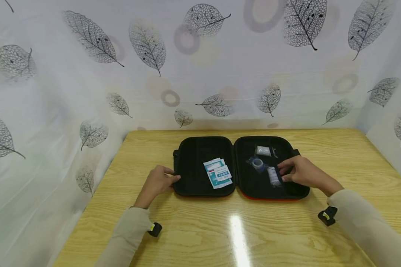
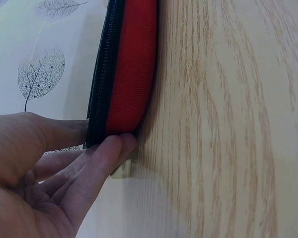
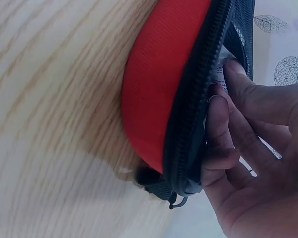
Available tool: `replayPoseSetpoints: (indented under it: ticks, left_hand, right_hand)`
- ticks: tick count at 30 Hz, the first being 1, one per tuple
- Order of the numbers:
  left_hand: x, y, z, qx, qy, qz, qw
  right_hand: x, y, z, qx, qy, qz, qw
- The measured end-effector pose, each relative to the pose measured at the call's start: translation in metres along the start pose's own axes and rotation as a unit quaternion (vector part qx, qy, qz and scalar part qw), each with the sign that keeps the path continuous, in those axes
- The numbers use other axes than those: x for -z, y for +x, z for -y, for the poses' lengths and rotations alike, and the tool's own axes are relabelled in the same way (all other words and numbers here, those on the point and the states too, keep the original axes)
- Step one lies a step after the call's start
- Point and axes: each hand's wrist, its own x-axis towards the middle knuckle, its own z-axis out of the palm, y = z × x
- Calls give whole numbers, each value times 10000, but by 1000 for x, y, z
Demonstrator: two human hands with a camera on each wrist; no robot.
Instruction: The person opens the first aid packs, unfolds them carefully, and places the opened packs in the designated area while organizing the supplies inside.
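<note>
Head: looking down on an unfolded case (image 1: 187,167) on the table (image 1: 187,237), long axis left to right, with a roll (image 1: 274,176) inside beside the right hand (image 1: 301,171), pointing away, leaning slightly left. Left wrist: pinching the case's edge with the left hand (image 2: 49,193). Right wrist: with fingers (image 3: 218,121) curled narrow inside the case; cannot tell if gripping the roll.

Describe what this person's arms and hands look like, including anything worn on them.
The left hand and right hand are bare, with no gloves. The left sleeve and right sleeve are plain beige and long, reaching about the wrist. At each cuff sits a small black block with a yellowish patch. No cables show.
</note>
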Motion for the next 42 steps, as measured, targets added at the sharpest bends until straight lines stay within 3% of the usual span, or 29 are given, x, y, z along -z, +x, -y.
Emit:
replayPoseSetpoints:
  ticks: [7, 17, 26, 32, 42]
  left_hand:
    - [0, 0, -1, 33, 10, -17, 10000]
    - [0, -1, -2, 45, 55, -17, 10000]
    - [0, -5, -3, -177, 325, -198, 9991]
    - [5, -12, -4, -301, 534, -343, 9975]
    - [14, -15, -14, -806, 808, -639, 9914]
  right_hand:
    - [1, -1, -4, -45, -71, 2, 10000]
    - [26, -7, 0, -217, -177, -88, 9996]
    - [44, -15, -10, -565, -556, -434, 9959]
    - [45, -20, -20, -848, -347, -423, 9949]
    - [38, -24, -37, -1273, 33, -419, 9910]
